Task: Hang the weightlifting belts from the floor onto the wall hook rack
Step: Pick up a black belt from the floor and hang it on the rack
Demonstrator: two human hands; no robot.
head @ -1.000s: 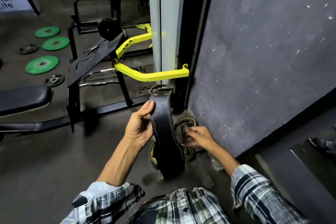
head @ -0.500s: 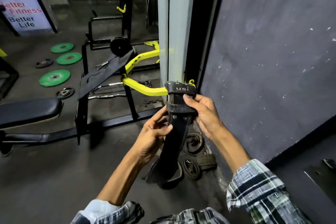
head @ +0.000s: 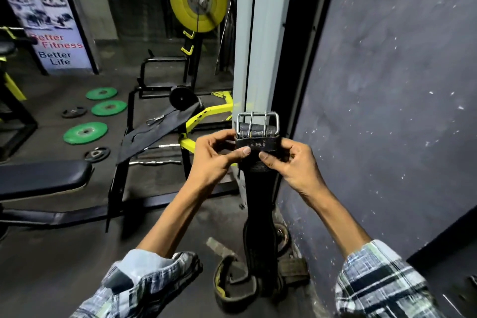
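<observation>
Here | both hands (head: pixel 258 160) grip pinching black belt (head: pixel 258 204) | dark gym floor (head: pixel 64 253) | grey wall (head: pixel 387 85)

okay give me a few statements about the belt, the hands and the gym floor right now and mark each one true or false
1. Both hands grip the black belt just below its metal buckle. True: the left hand and right hand pinch it from either side.
2. The buckle points down toward the floor. False: it is at the top, and the belt hangs down from the hands.
3. The belt is already on a wall hook. False: it is held in front of the pale pillar, and no hook rack shows in this view.
4. Three green weight plates lie on the floor to the left. True.
5. More belts lie on the floor below the held one. True.
</observation>
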